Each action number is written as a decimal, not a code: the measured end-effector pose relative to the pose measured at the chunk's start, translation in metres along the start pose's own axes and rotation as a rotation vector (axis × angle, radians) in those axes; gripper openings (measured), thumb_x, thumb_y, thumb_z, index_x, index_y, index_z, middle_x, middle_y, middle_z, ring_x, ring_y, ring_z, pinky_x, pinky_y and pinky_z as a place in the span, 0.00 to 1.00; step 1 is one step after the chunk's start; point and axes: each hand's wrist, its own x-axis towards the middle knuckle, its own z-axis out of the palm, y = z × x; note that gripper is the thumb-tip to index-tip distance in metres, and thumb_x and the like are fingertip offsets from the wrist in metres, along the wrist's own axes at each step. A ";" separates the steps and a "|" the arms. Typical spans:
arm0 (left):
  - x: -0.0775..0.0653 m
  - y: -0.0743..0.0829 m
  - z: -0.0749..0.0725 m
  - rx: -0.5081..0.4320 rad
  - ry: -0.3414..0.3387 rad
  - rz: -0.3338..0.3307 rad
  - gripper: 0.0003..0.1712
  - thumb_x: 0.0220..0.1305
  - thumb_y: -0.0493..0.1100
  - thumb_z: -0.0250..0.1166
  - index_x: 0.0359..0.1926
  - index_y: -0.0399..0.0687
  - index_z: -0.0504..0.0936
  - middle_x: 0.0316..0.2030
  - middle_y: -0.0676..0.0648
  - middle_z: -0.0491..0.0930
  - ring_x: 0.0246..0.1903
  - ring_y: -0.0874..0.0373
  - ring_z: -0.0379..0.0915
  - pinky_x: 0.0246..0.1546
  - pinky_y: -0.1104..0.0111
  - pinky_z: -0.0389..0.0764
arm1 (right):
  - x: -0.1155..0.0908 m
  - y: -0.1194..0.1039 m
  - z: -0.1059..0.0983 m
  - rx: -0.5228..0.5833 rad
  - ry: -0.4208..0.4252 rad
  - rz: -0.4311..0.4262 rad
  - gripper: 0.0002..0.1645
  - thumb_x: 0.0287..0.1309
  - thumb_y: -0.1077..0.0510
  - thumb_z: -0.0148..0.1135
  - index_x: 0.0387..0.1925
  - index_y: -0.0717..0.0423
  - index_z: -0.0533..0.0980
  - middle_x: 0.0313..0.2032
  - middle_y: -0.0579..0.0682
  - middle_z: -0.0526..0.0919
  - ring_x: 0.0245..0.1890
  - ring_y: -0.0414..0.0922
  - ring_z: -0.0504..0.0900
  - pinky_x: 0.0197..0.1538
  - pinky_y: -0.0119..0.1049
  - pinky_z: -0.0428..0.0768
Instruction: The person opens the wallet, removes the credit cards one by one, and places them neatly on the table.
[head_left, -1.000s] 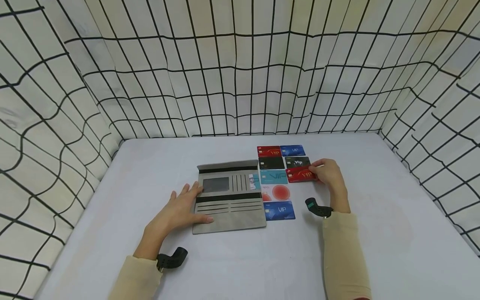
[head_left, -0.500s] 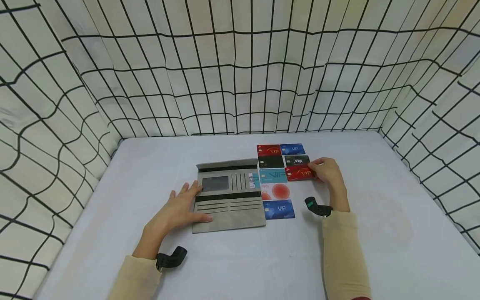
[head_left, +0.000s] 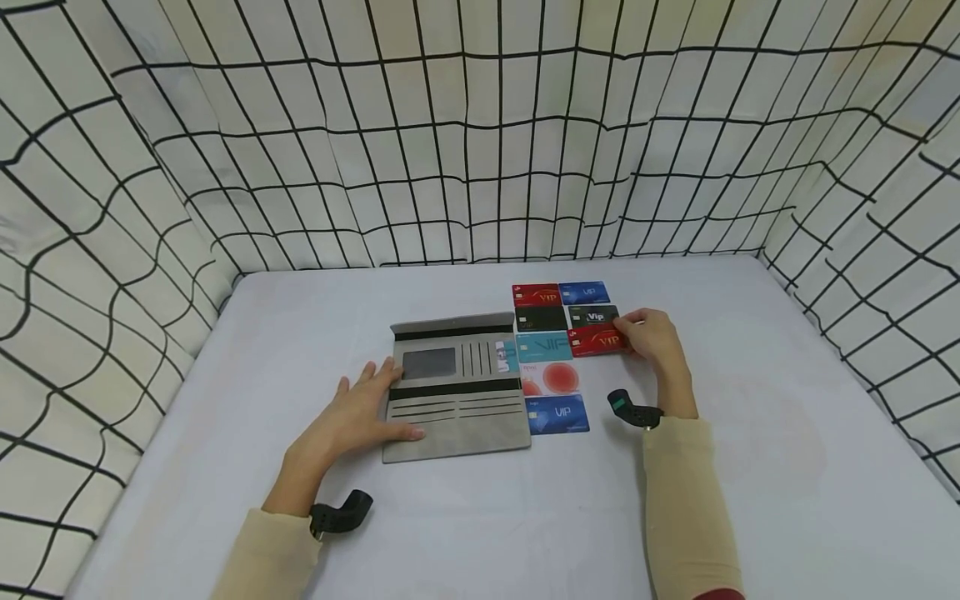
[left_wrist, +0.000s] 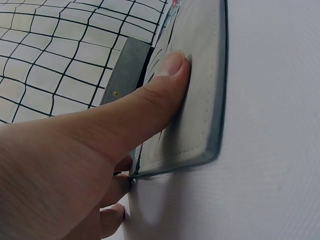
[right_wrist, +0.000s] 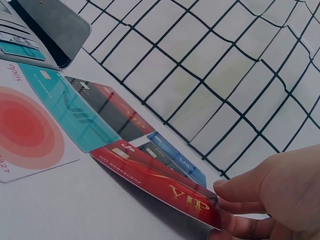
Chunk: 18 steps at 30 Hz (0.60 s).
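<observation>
My left hand (head_left: 358, 416) rests with spread fingers along the left side of a grey card wallet (head_left: 457, 442), which lies unfolded on the table. In the left wrist view its thumb (left_wrist: 167, 80) presses flat on the wallet's near panel. A blue-green card (head_left: 508, 357) sticks out of a slot on the wallet's right side. Over to the right, my right hand (head_left: 654, 335) pinches the right end of a red VIP card (right_wrist: 165, 182). That end is tilted up, with a shadow beneath it, in the right wrist view.
Right of the wallet lie a red card (head_left: 537, 295), a blue card (head_left: 584, 292), two black cards (head_left: 542, 318), a teal card (head_left: 544, 345), a white card with red circles (head_left: 551, 379) and another blue card (head_left: 558, 415). Black netting (head_left: 465, 125) stands around the white table (head_left: 465, 525).
The right hand's fingertips shift slightly at the end of the red VIP card. The left hand and the wallet hold their places; the head view tips a little.
</observation>
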 end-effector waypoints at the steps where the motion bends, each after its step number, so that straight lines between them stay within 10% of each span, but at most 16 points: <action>1: 0.000 0.000 0.000 -0.002 0.001 0.001 0.64 0.49 0.68 0.74 0.76 0.39 0.58 0.78 0.34 0.48 0.78 0.33 0.38 0.74 0.33 0.36 | 0.000 0.000 0.000 0.002 0.000 0.001 0.30 0.73 0.46 0.52 0.65 0.62 0.71 0.61 0.64 0.74 0.51 0.53 0.74 0.41 0.32 0.77; 18: -0.002 0.001 -0.002 0.002 -0.004 0.007 0.63 0.48 0.67 0.75 0.76 0.38 0.59 0.78 0.34 0.49 0.78 0.33 0.38 0.74 0.33 0.37 | -0.002 -0.001 0.000 -0.036 -0.016 0.008 0.24 0.72 0.52 0.54 0.60 0.64 0.75 0.61 0.64 0.75 0.54 0.54 0.73 0.50 0.40 0.77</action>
